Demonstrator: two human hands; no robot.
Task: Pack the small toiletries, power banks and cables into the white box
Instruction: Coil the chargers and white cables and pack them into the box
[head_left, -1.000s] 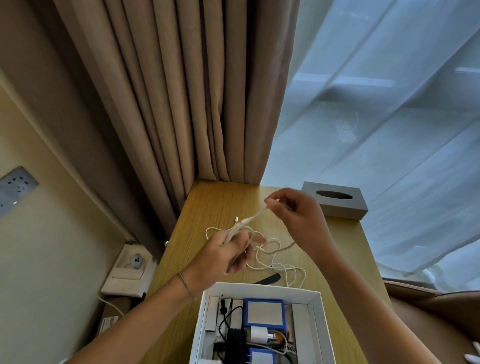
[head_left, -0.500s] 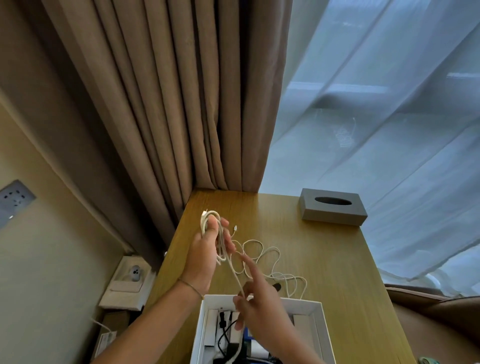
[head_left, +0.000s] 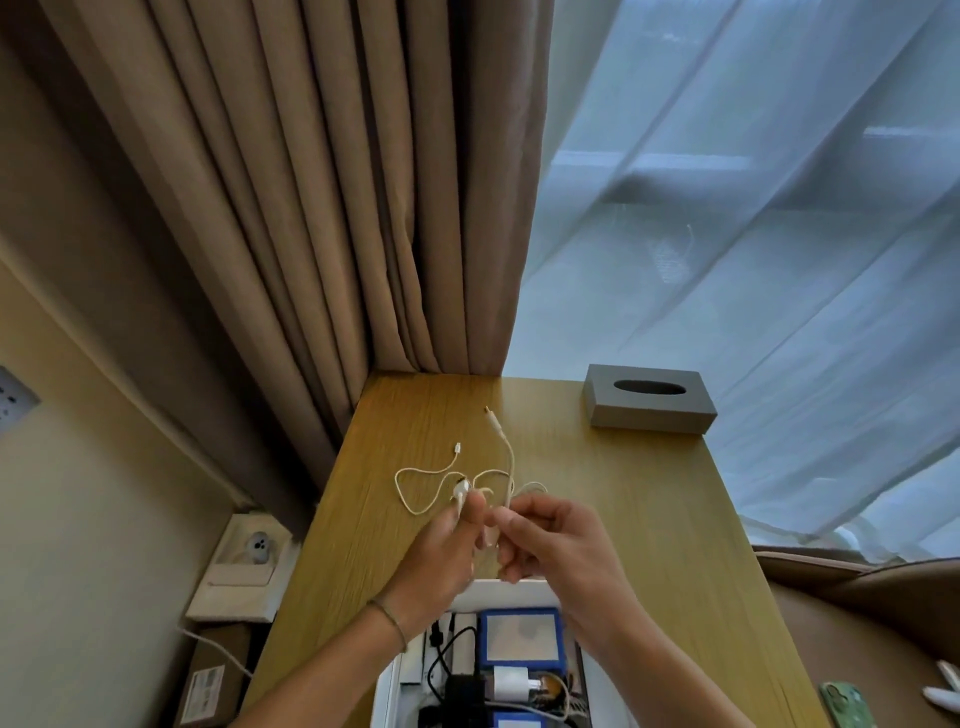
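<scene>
Hands meet above the near half of the wooden surface (head_left: 649, 519), just beyond the white box (head_left: 387, 696). The left hand (head_left: 441, 551) has its fingers curled, pinching a white plug of the white cable (head_left: 415, 488) at its fingertips. The right hand (head_left: 556, 545) is likewise curled, pinching another stretch of the same cable between thumb and forefinger. From the hands the cable runs away in loose loops that lie on the surface, one free end pointing toward the far edge and a second small connector lying to its left. The white box sits at the near edge, partly under the forearms, and holds blue-framed packs (head_left: 519, 639), a white charger (head_left: 509, 683) and a black cable (head_left: 447, 660) (its near part is cut off by the frame). A grey tissue box (head_left: 649, 410) stands at the far right corner of the surface. Beige curtains (head_left: 311, 208) hang behind, with sheer drapes (head_left: 753, 234) to the right.
</scene>
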